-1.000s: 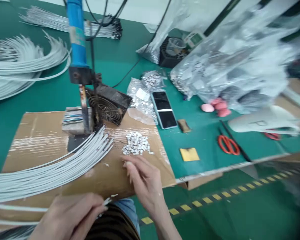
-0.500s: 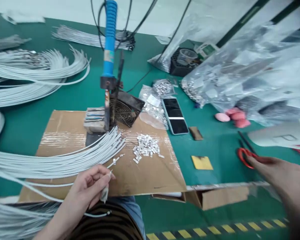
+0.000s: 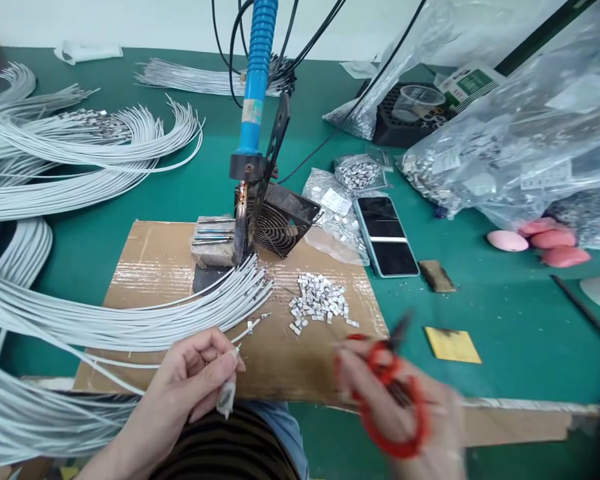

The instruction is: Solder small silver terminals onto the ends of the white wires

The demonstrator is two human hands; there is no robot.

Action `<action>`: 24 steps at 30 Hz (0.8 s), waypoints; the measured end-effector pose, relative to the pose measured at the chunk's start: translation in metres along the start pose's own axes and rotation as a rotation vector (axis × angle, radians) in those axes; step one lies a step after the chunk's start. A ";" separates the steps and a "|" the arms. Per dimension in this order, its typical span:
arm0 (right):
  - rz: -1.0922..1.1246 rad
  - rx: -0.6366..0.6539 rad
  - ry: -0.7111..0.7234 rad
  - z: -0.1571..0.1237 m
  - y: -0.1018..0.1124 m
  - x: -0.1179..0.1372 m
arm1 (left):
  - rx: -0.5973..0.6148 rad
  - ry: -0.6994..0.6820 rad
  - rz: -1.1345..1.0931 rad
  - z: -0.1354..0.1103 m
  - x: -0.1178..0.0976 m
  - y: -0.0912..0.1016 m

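Observation:
My left hand (image 3: 195, 373) is closed in a pinch on a small translucent plastic piece (image 3: 226, 399), which hangs below my fingers; a thin tip pokes out above the thumb. Just past it lies a bundle of white cables (image 3: 170, 327), one cable end with a small white tag (image 3: 251, 327) beside my fingers. Red-handled scissors (image 3: 417, 413) are in my right hand (image 3: 395, 407), blurred by motion, the dark blades pointing up and away. Beyond the hands, a loose pile of small white tags (image 3: 320, 300) rests on the cardboard sheet (image 3: 280, 367).
A blue-handled soldering iron (image 3: 255, 100) stands in a holder before a small black fan (image 3: 280, 223). Farther right are a phone (image 3: 386, 237), a yellow sponge (image 3: 453, 345), pink pieces (image 3: 555, 240) and large plastic bags (image 3: 520, 147). More coiled cables (image 3: 80, 177) lie left.
My right hand has brought the scissors from the right side of the table leftward, over the cardboard's front edge. My left hand keeps its pinch. The view has turned slightly left.

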State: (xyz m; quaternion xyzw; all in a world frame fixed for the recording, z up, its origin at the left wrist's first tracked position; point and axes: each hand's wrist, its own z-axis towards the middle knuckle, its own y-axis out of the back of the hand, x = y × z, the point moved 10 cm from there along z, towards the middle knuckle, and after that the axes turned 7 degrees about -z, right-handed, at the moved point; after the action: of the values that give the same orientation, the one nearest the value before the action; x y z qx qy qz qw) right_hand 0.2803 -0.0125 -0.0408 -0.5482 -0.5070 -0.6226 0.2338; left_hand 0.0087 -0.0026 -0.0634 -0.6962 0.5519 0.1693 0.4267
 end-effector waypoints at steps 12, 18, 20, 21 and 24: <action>0.321 0.549 0.146 -0.039 -0.125 0.055 | -0.004 0.043 -0.041 -0.004 0.005 0.002; 0.307 0.575 0.169 -0.040 -0.128 0.055 | 0.003 0.060 -0.010 -0.006 0.003 0.001; 0.309 0.573 0.167 -0.038 -0.126 0.058 | 0.017 0.064 0.002 -0.006 0.004 0.001; 0.300 0.569 0.166 -0.037 -0.124 0.058 | 0.032 0.065 0.003 -0.005 0.005 0.001; 0.202 0.556 0.186 -0.039 -0.116 0.053 | 0.111 0.043 -0.024 0.003 0.013 -0.002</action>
State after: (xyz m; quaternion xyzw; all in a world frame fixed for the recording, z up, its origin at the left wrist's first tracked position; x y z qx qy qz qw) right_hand 0.1491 0.0102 -0.0314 -0.4518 -0.5773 -0.4809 0.4810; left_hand 0.0152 -0.0085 -0.0736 -0.6815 0.5609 0.1181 0.4549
